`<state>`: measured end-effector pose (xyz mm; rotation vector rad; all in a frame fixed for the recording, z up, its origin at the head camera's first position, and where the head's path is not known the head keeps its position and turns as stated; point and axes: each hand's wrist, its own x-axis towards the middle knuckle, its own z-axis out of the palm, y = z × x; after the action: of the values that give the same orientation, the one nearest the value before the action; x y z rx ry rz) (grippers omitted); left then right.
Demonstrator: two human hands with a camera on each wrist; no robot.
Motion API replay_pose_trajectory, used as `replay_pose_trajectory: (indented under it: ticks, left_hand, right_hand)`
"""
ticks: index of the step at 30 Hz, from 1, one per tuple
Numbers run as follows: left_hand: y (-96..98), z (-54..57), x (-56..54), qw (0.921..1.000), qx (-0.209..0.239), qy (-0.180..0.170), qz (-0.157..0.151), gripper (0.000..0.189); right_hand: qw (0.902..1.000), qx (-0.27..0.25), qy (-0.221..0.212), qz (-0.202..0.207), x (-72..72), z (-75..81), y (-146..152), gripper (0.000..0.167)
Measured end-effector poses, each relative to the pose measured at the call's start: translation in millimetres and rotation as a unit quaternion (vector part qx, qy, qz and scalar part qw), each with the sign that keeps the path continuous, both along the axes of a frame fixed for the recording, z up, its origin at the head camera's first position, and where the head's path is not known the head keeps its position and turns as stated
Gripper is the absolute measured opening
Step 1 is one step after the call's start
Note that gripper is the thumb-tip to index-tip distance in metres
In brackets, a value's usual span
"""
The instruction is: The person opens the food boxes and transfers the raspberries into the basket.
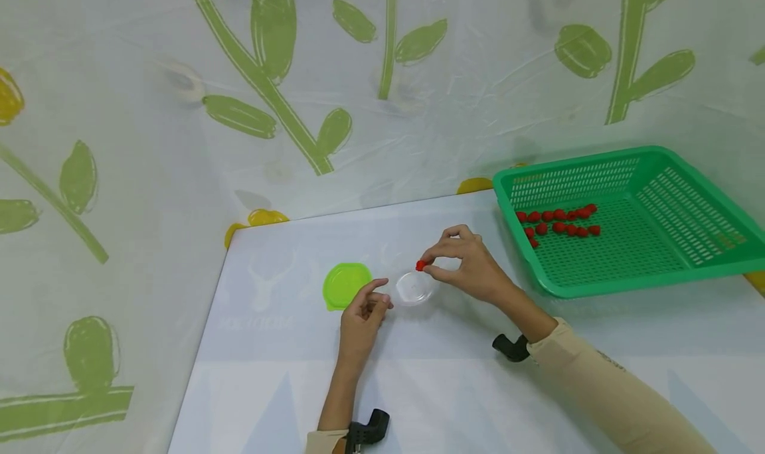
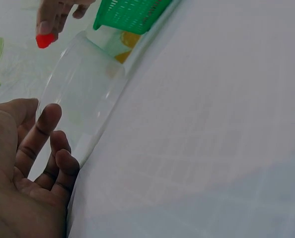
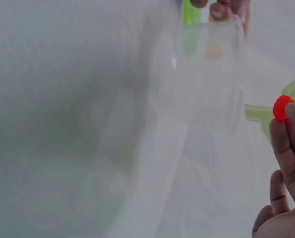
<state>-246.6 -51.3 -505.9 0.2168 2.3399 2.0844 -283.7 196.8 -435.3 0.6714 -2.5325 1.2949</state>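
Between thumb and fingertips, my right hand (image 1: 469, 268) pinches a small red berry-like piece (image 3: 282, 107) with a bumpy edge. It is held above the rim of a clear plastic cup (image 1: 414, 291), which stands upright on the table. My left hand (image 1: 360, 318) is beside the cup's left side, fingers loosely bent and holding nothing. In the left wrist view, its fingertips (image 2: 50, 113) overlap the wall of the cup. A bright green round lid (image 1: 343, 285) lies flat just left of the cup, partly behind the left hand.
A green slotted basket (image 1: 651, 283) stands at the right back of the white table (image 1: 251, 387), with several red pieces (image 1: 558, 227) in rows on its left side. A white sheet (image 1: 418, 129) printed with green leaves hangs behind. Black wrist mounts (image 1: 372, 427) sit on both forearms.
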Motion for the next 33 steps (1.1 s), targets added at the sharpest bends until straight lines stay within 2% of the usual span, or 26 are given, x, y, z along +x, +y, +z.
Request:
replay_pose_trajectory:
  ticks: [7,12,15,18,24,28,33]
  left_hand:
    - [-1.5,-2.4,1.3,1.0,-0.001,0.004,-0.003,0.033]
    - [-2.8,-0.9,1.6,0.9999,-0.011,0.004,0.002,0.032]
    - [-2.4,-1.7,0.7,0.9999,-0.008,0.005,0.003,0.031]
    - [-0.5,-3.5,0.3,1.0,-0.006,-0.001,0.003,0.031]
    - [-0.2,-1.9,1.4,0.9997,-0.002,-0.021,0.007,0.034]
    - [1.4,11.4,5.1,0.9997,-0.001,-0.024,0.001,0.034]
    - [4.6,28.1,11.6,0.9999,0.002,-0.016,-0.002,0.032]
  right_hand:
    - [0.9977,-0.045,0.05,-0.005,7.8,19.2,32,0.019]
    - [0.9944,-0.045,0.089,-0.033,12.3,28.0,59,0.023]
    - [0.9933,-0.034,0.097,-0.051,14.5,31.8,75,0.023]
    - [0.9927,-0.015,0.088,-0.082,18.2,35.4,92,0.023]
    - [0.9899,0.017,0.033,-0.137,20.6,41.7,115,0.014]
    - [0.9879,0.017,0.009,-0.154,19.5,41.8,128,0.01]
    - [0.9861,0.02,0.0,-0.165,19.2,35.0,145,0.011]
